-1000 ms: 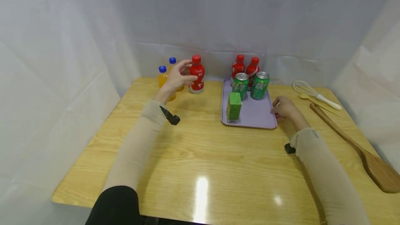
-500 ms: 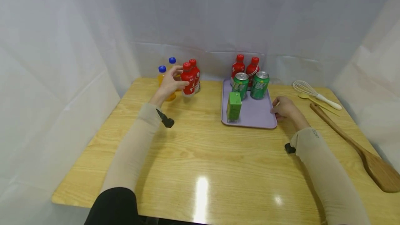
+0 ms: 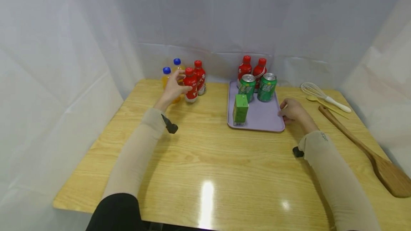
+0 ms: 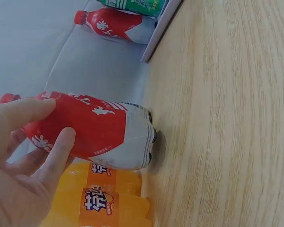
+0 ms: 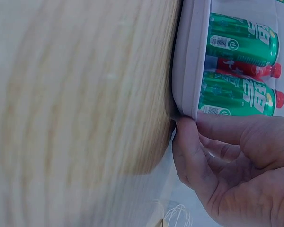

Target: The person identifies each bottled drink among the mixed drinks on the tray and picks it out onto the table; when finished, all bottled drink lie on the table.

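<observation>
My left hand (image 3: 173, 89) holds a red-labelled soda bottle (image 3: 191, 87), thumb on one side and fingers on the other. In the left wrist view this soda bottle (image 4: 102, 130) has its base close at the tabletop. Just behind it stands a second red-labelled bottle (image 3: 200, 77). Two orange soda bottles (image 4: 99, 205) with blue caps stand beside them, partly hidden by the hand in the head view. At the right, my right hand (image 3: 293, 111) pinches the edge of a lilac tray (image 3: 264, 118) between thumb and fingers, as the right wrist view shows.
On the tray stand two green cans (image 3: 267, 87), two red-labelled bottles (image 3: 245, 67) and a green drink carton (image 3: 240, 110). A whisk (image 3: 327, 99), a yellow spoon (image 3: 330, 107) and a wooden spatula (image 3: 363, 147) lie at the right. A white sheet (image 3: 205, 20) hangs behind the table.
My left hand has moved the red-labelled bottle left, towards me and down, uncovering the second bottle behind it. The right hand and the tray have stayed put.
</observation>
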`<action>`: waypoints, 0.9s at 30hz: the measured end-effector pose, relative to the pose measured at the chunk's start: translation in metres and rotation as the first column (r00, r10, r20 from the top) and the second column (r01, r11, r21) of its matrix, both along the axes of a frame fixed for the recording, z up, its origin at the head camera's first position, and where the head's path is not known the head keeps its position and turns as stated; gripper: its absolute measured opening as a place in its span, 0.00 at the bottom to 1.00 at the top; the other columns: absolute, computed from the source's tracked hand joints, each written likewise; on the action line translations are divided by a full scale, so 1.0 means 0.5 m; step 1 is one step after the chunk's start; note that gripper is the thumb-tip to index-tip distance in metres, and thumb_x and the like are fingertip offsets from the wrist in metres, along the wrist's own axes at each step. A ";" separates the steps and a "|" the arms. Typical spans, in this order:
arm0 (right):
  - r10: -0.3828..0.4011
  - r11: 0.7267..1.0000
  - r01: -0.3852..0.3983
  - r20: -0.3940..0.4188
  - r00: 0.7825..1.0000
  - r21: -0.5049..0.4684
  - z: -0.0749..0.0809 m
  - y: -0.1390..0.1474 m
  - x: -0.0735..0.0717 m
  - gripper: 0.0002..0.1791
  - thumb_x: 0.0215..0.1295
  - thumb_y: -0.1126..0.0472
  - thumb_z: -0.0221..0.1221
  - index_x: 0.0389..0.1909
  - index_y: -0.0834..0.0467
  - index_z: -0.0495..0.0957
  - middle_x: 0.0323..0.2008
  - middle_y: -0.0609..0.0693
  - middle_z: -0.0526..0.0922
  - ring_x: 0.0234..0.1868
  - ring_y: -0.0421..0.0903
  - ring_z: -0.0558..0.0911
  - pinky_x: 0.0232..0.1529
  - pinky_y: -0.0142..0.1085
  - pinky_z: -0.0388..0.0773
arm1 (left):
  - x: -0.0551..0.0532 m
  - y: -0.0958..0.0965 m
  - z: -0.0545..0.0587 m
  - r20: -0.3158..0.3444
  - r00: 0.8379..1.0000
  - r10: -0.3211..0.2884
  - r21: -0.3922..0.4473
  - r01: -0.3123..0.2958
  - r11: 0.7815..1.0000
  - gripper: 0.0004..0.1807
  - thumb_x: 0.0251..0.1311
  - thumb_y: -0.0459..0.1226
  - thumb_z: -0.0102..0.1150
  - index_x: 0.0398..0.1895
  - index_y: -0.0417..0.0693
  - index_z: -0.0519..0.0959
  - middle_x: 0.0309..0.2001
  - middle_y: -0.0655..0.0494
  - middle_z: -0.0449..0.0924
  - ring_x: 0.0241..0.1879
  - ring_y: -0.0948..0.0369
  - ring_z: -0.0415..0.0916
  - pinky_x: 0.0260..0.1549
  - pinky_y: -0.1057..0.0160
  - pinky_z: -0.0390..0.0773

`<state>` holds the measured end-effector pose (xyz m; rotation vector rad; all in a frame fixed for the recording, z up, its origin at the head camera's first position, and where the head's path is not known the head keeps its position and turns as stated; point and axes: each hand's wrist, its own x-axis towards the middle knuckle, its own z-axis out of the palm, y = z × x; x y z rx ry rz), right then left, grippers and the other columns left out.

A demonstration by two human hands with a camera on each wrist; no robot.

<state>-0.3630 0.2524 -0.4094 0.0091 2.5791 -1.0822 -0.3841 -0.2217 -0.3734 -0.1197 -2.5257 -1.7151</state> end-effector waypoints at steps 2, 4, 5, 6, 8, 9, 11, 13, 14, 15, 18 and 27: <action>-0.002 1.000 0.002 0.004 1.000 -0.003 -0.002 0.001 0.000 0.19 0.73 0.71 0.59 0.58 0.73 0.64 0.35 0.59 0.78 0.28 0.43 0.83 0.30 0.37 0.88 | 0.000 0.001 -0.004 0.003 1.000 0.013 0.001 -0.013 1.000 0.39 0.63 0.26 0.69 0.77 0.47 0.65 0.78 0.39 0.66 0.71 0.39 0.73 0.55 0.51 0.88; -0.004 1.000 0.004 0.006 1.000 -0.003 -0.004 0.000 0.001 0.19 0.73 0.71 0.59 0.58 0.73 0.64 0.36 0.59 0.79 0.29 0.42 0.83 0.31 0.36 0.88 | -0.002 0.002 -0.008 0.005 1.000 0.026 -0.001 -0.026 1.000 0.40 0.62 0.25 0.69 0.77 0.47 0.65 0.77 0.39 0.67 0.71 0.40 0.73 0.56 0.51 0.88; -0.006 1.000 0.006 0.007 1.000 -0.005 -0.005 -0.001 0.001 0.19 0.73 0.71 0.59 0.58 0.72 0.64 0.36 0.59 0.79 0.29 0.42 0.83 0.31 0.36 0.88 | -0.003 0.002 -0.010 0.006 0.999 0.033 -0.002 -0.033 0.999 0.40 0.62 0.25 0.69 0.77 0.47 0.65 0.77 0.39 0.68 0.70 0.40 0.74 0.56 0.51 0.88; -0.004 1.000 0.004 0.008 1.000 -0.010 -0.006 0.000 0.001 0.19 0.73 0.71 0.58 0.58 0.73 0.64 0.36 0.60 0.79 0.28 0.42 0.83 0.31 0.37 0.88 | -0.004 0.003 -0.011 0.006 0.999 0.037 -0.003 -0.037 0.999 0.40 0.62 0.25 0.68 0.77 0.47 0.65 0.77 0.39 0.68 0.70 0.41 0.74 0.56 0.52 0.88; -0.003 1.000 0.003 0.009 1.000 -0.013 -0.010 0.000 0.000 0.19 0.73 0.71 0.58 0.58 0.73 0.64 0.36 0.59 0.79 0.28 0.42 0.83 0.31 0.37 0.89 | -0.006 0.003 -0.015 0.005 0.999 0.046 -0.004 -0.046 0.999 0.40 0.63 0.24 0.68 0.77 0.48 0.65 0.77 0.39 0.68 0.70 0.41 0.74 0.57 0.51 0.87; -0.003 1.000 0.003 0.008 1.000 -0.011 -0.011 0.000 -0.001 0.19 0.73 0.71 0.58 0.58 0.73 0.64 0.35 0.59 0.79 0.28 0.41 0.83 0.30 0.36 0.88 | -0.006 0.004 -0.016 0.005 0.999 0.049 -0.004 -0.049 0.999 0.40 0.63 0.24 0.68 0.77 0.48 0.64 0.77 0.39 0.68 0.71 0.41 0.74 0.57 0.51 0.87; 0.000 1.000 0.000 0.009 1.000 -0.010 -0.015 0.001 -0.003 0.19 0.73 0.71 0.58 0.58 0.73 0.64 0.35 0.59 0.79 0.28 0.42 0.84 0.30 0.37 0.89 | -0.005 0.004 -0.018 0.001 0.999 0.054 -0.006 -0.054 0.999 0.41 0.62 0.24 0.68 0.78 0.49 0.65 0.77 0.39 0.68 0.71 0.41 0.74 0.58 0.49 0.87; 0.003 1.000 -0.003 0.008 1.000 -0.006 -0.017 0.001 -0.004 0.19 0.73 0.71 0.58 0.58 0.73 0.64 0.35 0.59 0.78 0.28 0.42 0.83 0.30 0.37 0.89 | -0.004 0.003 -0.021 0.000 0.998 0.055 -0.017 -0.055 0.998 0.42 0.63 0.25 0.68 0.79 0.50 0.65 0.77 0.40 0.68 0.71 0.42 0.74 0.59 0.48 0.86; 0.003 1.000 -0.003 0.008 1.000 -0.004 -0.018 0.001 -0.005 0.19 0.73 0.71 0.59 0.58 0.73 0.64 0.35 0.59 0.78 0.28 0.42 0.84 0.30 0.37 0.89 | -0.003 0.003 -0.022 -0.001 0.998 0.055 -0.023 -0.055 0.998 0.41 0.63 0.25 0.68 0.79 0.51 0.66 0.77 0.40 0.68 0.70 0.42 0.74 0.59 0.48 0.86; 0.003 1.000 -0.003 0.009 1.000 -0.005 -0.019 0.001 -0.005 0.19 0.73 0.71 0.59 0.58 0.73 0.64 0.35 0.59 0.78 0.28 0.42 0.84 0.31 0.37 0.89 | -0.002 0.002 -0.023 -0.002 0.999 0.054 -0.029 -0.055 0.998 0.41 0.63 0.25 0.68 0.79 0.51 0.66 0.77 0.40 0.68 0.70 0.42 0.74 0.59 0.48 0.86; 0.002 1.000 -0.002 0.012 1.000 -0.007 -0.019 0.000 -0.006 0.19 0.73 0.71 0.59 0.58 0.73 0.64 0.36 0.60 0.78 0.29 0.43 0.84 0.32 0.38 0.90 | -0.002 0.002 -0.025 0.002 0.998 0.056 -0.053 -0.056 0.997 0.40 0.64 0.26 0.67 0.79 0.50 0.67 0.77 0.41 0.68 0.70 0.42 0.74 0.60 0.48 0.86; 0.002 1.000 -0.002 -0.018 1.000 -0.015 -0.013 0.004 -0.010 0.19 0.72 0.72 0.58 0.58 0.74 0.64 0.36 0.61 0.79 0.29 0.43 0.84 0.31 0.38 0.90 | -0.001 0.014 0.005 -0.008 0.996 0.086 -0.243 -0.085 0.966 0.38 0.68 0.28 0.64 0.80 0.41 0.61 0.77 0.37 0.67 0.77 0.42 0.66 0.77 0.44 0.69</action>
